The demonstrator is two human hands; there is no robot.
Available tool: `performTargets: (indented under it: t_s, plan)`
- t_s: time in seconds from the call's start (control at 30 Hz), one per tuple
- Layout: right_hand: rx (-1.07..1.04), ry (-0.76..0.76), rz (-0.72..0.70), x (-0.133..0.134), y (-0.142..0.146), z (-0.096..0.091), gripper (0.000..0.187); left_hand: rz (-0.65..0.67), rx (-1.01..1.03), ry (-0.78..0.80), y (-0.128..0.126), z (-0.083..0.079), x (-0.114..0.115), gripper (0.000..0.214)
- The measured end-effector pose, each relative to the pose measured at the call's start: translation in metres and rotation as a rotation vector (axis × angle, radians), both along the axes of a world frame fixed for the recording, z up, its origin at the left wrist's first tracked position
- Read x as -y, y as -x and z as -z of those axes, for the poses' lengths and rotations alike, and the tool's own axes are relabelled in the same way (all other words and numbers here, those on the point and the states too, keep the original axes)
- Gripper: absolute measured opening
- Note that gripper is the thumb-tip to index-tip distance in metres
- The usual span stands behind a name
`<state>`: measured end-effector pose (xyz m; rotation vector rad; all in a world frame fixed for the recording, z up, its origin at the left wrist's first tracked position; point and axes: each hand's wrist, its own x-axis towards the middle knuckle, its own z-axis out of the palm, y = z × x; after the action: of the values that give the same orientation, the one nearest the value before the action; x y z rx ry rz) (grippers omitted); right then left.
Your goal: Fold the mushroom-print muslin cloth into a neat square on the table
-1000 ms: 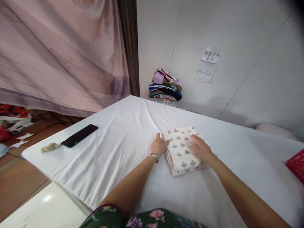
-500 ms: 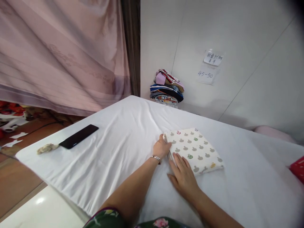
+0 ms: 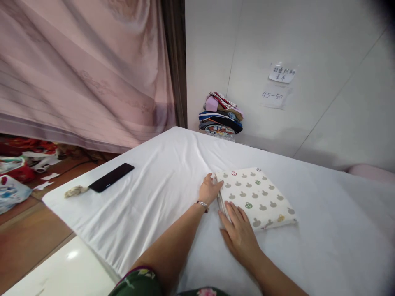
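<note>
Right of frame centre, left hand [image 3: 210, 191] pinches folded mushroom-print cloth [image 3: 254, 193] at its left edge, right hand [image 3: 241, 233] pressing flat; uneven pressure could skew its layers.

Left forearm [image 3: 173, 242] and right forearm [image 3: 271, 269] reach forward, converging. Left hand [image 3: 210, 190], as I see it, lies farther out, thumb angled rightward. Right hand [image 3: 239, 232], nearer the body: palm down, fingers extended, thumb apart.

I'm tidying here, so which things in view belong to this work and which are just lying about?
In the work:
- folded mushroom-print cloth
- left hand and right hand, both touching it
- white-covered table underneath

Apparently lying about:
- black phone
- stack of fabrics
</note>
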<state>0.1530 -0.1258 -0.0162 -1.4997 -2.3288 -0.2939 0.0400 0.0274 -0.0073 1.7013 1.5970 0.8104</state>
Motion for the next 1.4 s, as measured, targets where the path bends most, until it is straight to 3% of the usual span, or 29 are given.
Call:
performTargets:
  t_s: [0.27,0.47,0.8,1.07,1.4]
  plan:
    - [-0.058,-0.048,0.0,0.0,0.003,-0.001,0.039,0.031,-0.077,-0.012,-0.003,-0.008,-0.018,0.045]
    - [0.007,-0.097,-0.03,-0.004,-0.002,0.009,0.048,0.027,-0.058,-0.017,-0.004,0.001,-0.031,0.027]
    - [0.07,-0.258,-0.053,-0.015,-0.004,0.023,0.045,0.072,-0.033,-0.13,-0.004,0.003,-0.027,0.02]
    - [-0.018,-0.076,-0.01,-0.003,0.001,0.007,0.042,-0.019,0.038,-0.004,-0.006,0.005,-0.029,0.016]
    - [0.041,-0.02,-0.078,0.003,0.004,0.001,0.046,-0.012,0.062,-0.087,-0.004,0.01,-0.034,0.022]
